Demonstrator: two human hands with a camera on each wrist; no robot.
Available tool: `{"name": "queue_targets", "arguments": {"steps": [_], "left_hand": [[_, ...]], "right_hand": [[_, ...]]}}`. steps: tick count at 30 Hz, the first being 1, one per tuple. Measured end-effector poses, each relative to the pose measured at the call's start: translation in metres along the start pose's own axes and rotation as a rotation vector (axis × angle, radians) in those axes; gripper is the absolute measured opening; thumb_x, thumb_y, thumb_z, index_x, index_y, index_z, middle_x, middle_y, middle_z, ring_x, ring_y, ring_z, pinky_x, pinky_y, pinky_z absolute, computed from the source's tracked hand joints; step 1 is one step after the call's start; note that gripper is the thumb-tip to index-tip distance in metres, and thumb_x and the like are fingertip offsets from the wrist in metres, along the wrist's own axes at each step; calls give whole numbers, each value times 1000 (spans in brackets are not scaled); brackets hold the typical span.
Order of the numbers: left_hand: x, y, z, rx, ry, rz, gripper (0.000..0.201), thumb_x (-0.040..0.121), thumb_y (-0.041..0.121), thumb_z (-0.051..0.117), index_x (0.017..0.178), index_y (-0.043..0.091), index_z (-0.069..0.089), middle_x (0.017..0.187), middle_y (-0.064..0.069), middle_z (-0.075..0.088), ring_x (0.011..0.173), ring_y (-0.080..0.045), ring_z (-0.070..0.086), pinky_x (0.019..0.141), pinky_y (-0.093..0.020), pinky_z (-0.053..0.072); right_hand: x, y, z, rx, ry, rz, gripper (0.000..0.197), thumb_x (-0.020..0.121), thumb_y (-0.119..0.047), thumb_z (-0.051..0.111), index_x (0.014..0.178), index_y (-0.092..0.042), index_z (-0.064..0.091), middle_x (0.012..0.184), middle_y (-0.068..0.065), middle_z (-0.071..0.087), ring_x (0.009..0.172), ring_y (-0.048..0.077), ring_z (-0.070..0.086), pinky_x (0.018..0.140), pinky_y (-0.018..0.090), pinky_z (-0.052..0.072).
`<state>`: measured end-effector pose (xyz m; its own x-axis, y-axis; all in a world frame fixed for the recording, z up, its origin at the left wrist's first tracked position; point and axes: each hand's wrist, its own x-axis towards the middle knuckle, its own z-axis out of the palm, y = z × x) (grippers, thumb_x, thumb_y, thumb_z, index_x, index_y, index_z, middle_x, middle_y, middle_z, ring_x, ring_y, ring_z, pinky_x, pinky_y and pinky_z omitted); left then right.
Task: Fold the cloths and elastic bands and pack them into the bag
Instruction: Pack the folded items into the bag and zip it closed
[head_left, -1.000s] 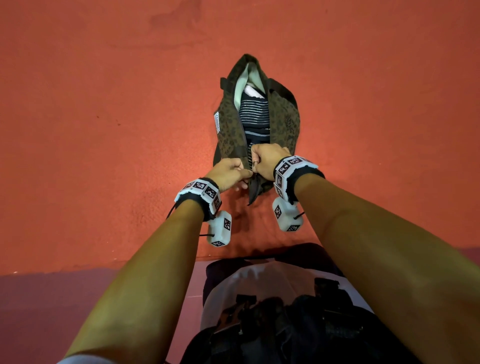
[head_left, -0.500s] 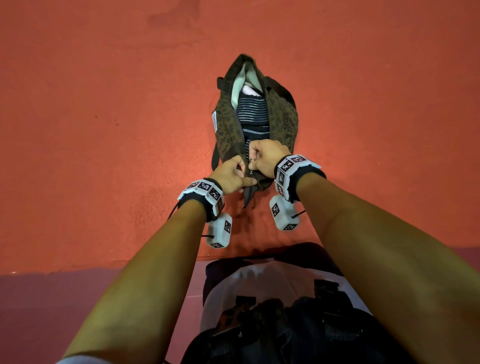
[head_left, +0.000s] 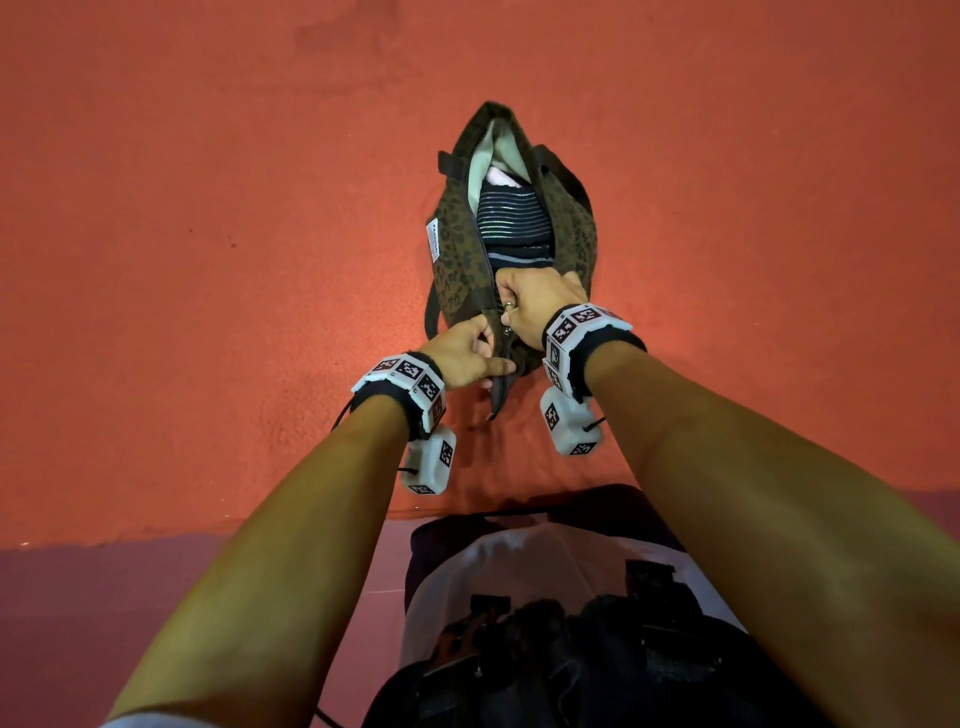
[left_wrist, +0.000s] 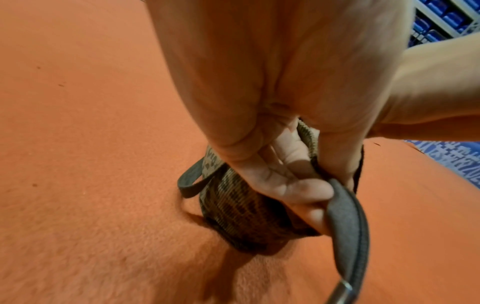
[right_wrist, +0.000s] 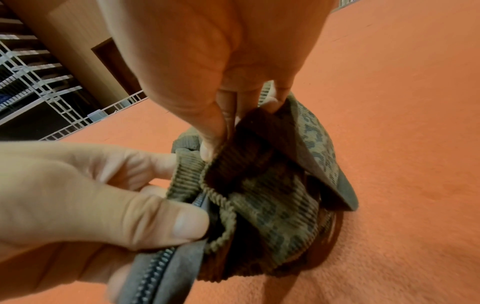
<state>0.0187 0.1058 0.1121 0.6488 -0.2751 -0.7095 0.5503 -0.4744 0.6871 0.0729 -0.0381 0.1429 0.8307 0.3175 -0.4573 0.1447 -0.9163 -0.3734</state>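
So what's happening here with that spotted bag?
A person is zipping up a bag that lies on an orange cloth surface. The left hand pinches the closed end of the zipper to keep it taut, while the right hand has its grip at the slider. The far part of the bag is not yet zipped, and folded cloths, a striped cloth among them, show inside.

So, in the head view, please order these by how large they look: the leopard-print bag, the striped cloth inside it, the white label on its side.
1. Leopard-print bag, clearly the largest.
2. Striped cloth; only the part showing in the bag's opening counts, the rest is hidden.
3. White label, by far the smallest.
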Motion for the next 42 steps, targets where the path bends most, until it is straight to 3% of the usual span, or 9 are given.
{"name": "queue_targets", "arguments": {"steps": [7,11,14,18,21,24,27,32,42], "left_hand": [[-1,-1,-1,7,-46,19,34,89,13,72,82,16,39,42,13,42,45,-8,50,78,-47,54],[-2,5,-11,-59,-33,-9,30,88,15,74,77,13,46,48,3,57,44,-12,56,60,-32,52],[-2,8,-24,-186,112,-56,36,93,34,67,70,8,57,53,-7,63,44,-14,61,47,-23,47],[10,-2,-40,-62,478,-46,44,90,48,62,62,16,54,51,-3,58,45,-18,55,53,-26,46],[16,2,-40,-47,507,-10,38,85,53,65,74,21,48,65,-4,59,58,-22,57,59,-36,51],[22,12,-37,-26,492,27,36,89,47,66,75,23,43,62,7,47,54,-13,45,52,-26,39],[29,20,-38,28,507,60,40,93,39,65,71,22,35,58,9,35,51,-11,33,48,-24,30],[35,31,-38,54,512,85,43,92,29,67,64,21,35,56,7,36,51,-12,33,51,-25,31],[31,73,-35,14,351,336,37,90,19,67,63,22,41,54,13,35,54,-7,31,54,-24,30]], "right_hand": [[-1,1,2,13,48,31,30,81,-10,58,67,-24,35,69,-9,52,75,18,53,85,32,26],[3,0,-8,62,43,82,14,80,-16,66,75,-22,54,81,-6,66,81,17,58,86,33,29],[11,4,-14,177,41,163,14,79,-32,72,79,-22,62,82,-7,68,81,19,62,85,34,45],[13,11,-19,244,240,238,15,85,-15,65,85,-24,53,96,0,63,83,24,62,76,37,54],[10,16,-24,227,357,322,31,85,-14,67,108,-12,47,108,9,59,92,31,61,75,39,50],[7,21,-25,285,408,469,51,84,-17,72,119,-8,36,110,12,59,91,34,63,71,41,49],[5,23,-27,309,312,537,53,89,-23,69,126,-4,36,114,16,60,92,36,61,70,38,45],[8,20,-29,229,92,418,27,99,-28,51,112,-6,59,115,20,60,86,35,56,70,34,43],[12,22,-46,432,138,308,23,98,-27,47,90,-8,57,106,16,63,99,34,57,75,31,39]]}}
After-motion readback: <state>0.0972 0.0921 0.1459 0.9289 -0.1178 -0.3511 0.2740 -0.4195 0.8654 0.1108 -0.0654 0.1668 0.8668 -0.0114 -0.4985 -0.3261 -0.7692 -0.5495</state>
